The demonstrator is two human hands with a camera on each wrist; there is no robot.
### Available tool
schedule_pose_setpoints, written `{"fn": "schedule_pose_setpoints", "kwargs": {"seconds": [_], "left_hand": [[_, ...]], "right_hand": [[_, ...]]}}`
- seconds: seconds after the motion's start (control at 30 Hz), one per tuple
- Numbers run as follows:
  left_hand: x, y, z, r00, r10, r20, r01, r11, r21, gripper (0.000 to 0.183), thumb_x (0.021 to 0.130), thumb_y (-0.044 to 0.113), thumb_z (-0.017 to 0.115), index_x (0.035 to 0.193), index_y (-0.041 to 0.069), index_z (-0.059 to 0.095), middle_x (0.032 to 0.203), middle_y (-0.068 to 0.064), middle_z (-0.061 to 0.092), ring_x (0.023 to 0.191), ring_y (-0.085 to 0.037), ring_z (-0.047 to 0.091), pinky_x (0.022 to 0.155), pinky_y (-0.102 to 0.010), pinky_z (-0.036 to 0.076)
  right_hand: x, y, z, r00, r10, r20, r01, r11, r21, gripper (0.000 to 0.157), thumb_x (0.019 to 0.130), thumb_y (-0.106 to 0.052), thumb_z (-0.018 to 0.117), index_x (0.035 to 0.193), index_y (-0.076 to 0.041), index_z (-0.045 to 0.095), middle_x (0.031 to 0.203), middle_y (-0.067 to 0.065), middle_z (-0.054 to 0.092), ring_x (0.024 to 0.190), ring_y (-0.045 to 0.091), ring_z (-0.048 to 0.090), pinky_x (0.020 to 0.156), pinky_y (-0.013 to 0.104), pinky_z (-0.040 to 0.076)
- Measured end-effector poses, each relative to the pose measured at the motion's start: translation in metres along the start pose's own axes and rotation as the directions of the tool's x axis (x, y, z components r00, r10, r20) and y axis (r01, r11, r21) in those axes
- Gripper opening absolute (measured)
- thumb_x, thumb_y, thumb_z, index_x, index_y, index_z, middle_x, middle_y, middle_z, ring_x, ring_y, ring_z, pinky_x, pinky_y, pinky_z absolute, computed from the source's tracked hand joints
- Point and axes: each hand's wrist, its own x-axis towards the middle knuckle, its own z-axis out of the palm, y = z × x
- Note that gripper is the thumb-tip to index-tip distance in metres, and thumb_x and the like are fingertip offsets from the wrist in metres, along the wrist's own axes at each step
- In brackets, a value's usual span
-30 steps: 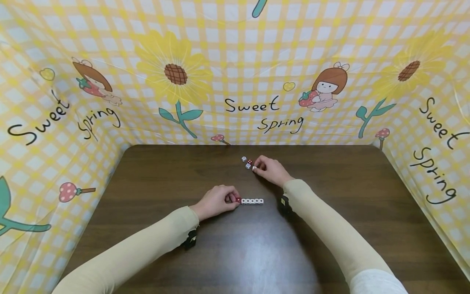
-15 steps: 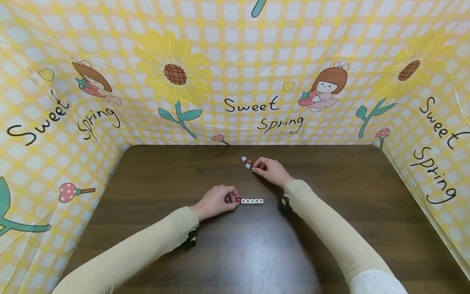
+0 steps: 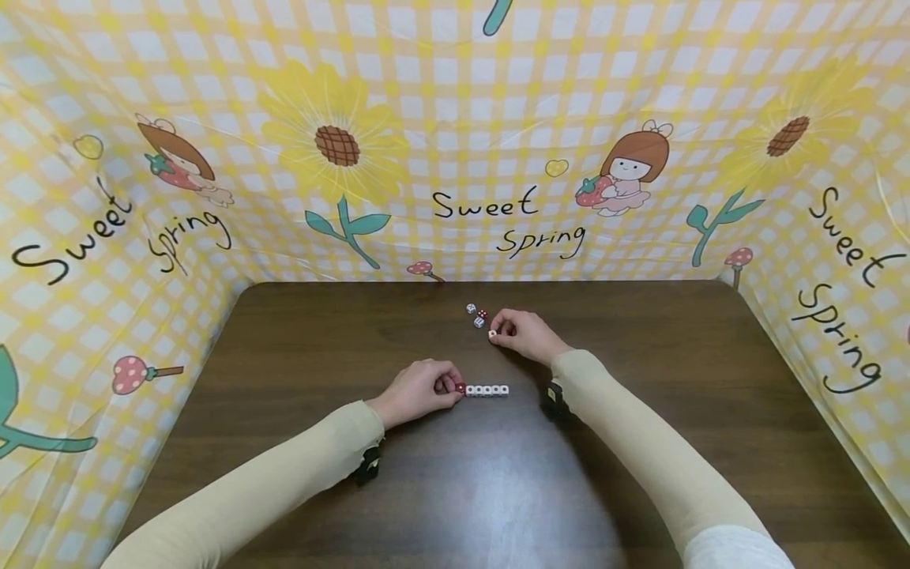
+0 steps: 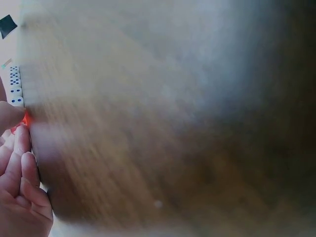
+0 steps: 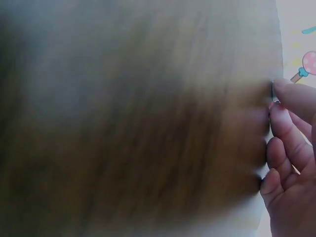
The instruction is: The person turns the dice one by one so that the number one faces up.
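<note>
In the head view, my left hand point(image 3: 419, 387) pinches a red die point(image 3: 460, 388) at the left end of a straight row of several white dice point(image 3: 486, 390). The left wrist view shows thumb and fingers on that red die point(image 4: 26, 117), with dark pips on the white dice point(image 4: 15, 81) beyond. Farther back, my right hand point(image 3: 529, 333) holds a single white die point(image 3: 492, 335) between thumb and fingertips. Only a sliver of it shows in the right wrist view, between the thumb and fingers of the right hand point(image 5: 291, 143).
Just left of my right hand lie three loose dice: a white one point(image 3: 471, 308), a red one point(image 3: 482, 314) and another white one point(image 3: 479, 322). They rest on a dark wooden table point(image 3: 320, 324). A yellow checked cloth point(image 3: 455, 142) hangs around its back and sides.
My right hand has come slightly nearer with the white die, which now sits apart from the loose dice and shows a different aspect. My left hand stays on the red die.
</note>
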Motion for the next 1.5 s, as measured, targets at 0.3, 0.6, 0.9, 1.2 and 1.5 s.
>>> {"fn": "schedule_pose_setpoints", "kwargs": {"seconds": [0.3,0.6,0.9,1.2,1.5], "left_hand": [[0.000,0.001,0.000,1.000,0.024,-0.014,-0.024,1.000,0.010,0.009,0.091,0.019,0.080,0.097,0.019,0.074,0.084,0.013,0.069,0.081,-0.004,0.061,0.075,-0.029,0.051],[-0.002,-0.001,0.002,1.000,0.000,-0.006,0.000,1.000,0.006,0.009,0.091,0.021,0.080,0.097,0.020,0.073,0.084,0.014,0.068,0.082,-0.004,0.061,0.074,-0.028,0.050],[-0.003,0.001,0.000,1.000,0.016,-0.013,-0.016,1.000,0.012,0.009,0.091,0.019,0.080,0.097,0.018,0.073,0.085,0.012,0.069,0.083,-0.006,0.061,0.074,-0.028,0.050],[-0.002,0.002,-0.002,1.000,0.004,-0.013,-0.003,1.000,0.016,0.009,0.091,0.019,0.080,0.097,0.018,0.073,0.086,0.012,0.069,0.083,-0.007,0.060,0.075,-0.029,0.050],[-0.001,0.001,0.000,1.000,-0.008,-0.011,0.008,1.000,0.021,0.010,0.091,0.021,0.080,0.097,0.018,0.073,0.086,0.012,0.068,0.083,-0.006,0.061,0.075,-0.028,0.050]], "right_hand": [[-0.014,0.001,-0.003,0.998,-0.066,0.003,0.067,0.997,-0.027,0.008,0.095,-0.013,0.077,0.098,-0.009,0.069,0.080,-0.001,0.063,0.075,0.013,0.055,0.073,0.031,0.046],[-0.036,-0.001,-0.002,0.998,-0.064,0.025,0.066,0.994,-0.085,0.007,0.096,-0.014,0.076,0.098,-0.010,0.070,0.079,-0.002,0.062,0.075,0.013,0.055,0.073,0.032,0.046],[-0.059,0.003,0.002,0.992,-0.118,0.031,0.120,0.990,-0.078,0.007,0.095,-0.014,0.077,0.096,-0.012,0.070,0.077,-0.005,0.061,0.072,0.009,0.054,0.070,0.030,0.047],[-0.078,0.005,-0.001,0.980,-0.178,0.083,0.184,0.980,-0.069,0.008,0.094,-0.013,0.078,0.095,-0.011,0.070,0.077,-0.007,0.060,0.073,0.007,0.053,0.071,0.028,0.047],[-0.088,0.007,-0.003,0.975,-0.189,0.114,0.198,0.978,-0.073,0.013,0.093,-0.021,0.080,0.093,-0.016,0.068,0.075,-0.013,0.055,0.081,0.010,0.048,0.078,0.030,0.039]]}}
